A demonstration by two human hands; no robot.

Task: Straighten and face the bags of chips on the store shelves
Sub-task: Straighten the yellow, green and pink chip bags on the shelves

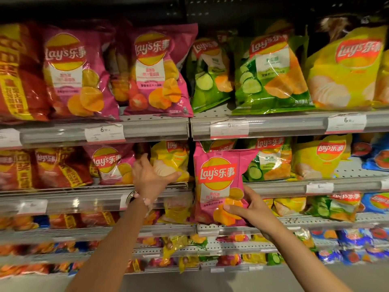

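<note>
A pink Lay's bag (219, 178) hangs upright in front of the second shelf, gripped at its lower right corner by my right hand (250, 209). My left hand (150, 175) reaches into the second shelf with fingers spread against a yellow Lay's bag (170, 159), just right of a magenta bag (109, 165). Whether that hand grips the yellow bag, I cannot tell. The top shelf holds large magenta bags (155, 72), green cucumber bags (271, 74) and a yellow bag (347, 68), all facing forward.
Grey shelf rails (147, 129) with white price tags (104, 132) run across each level. Red bags (19, 72) fill the left side, blue bags (376, 157) the right. Lower shelves hold several smaller mixed bags. The grey floor shows at the bottom.
</note>
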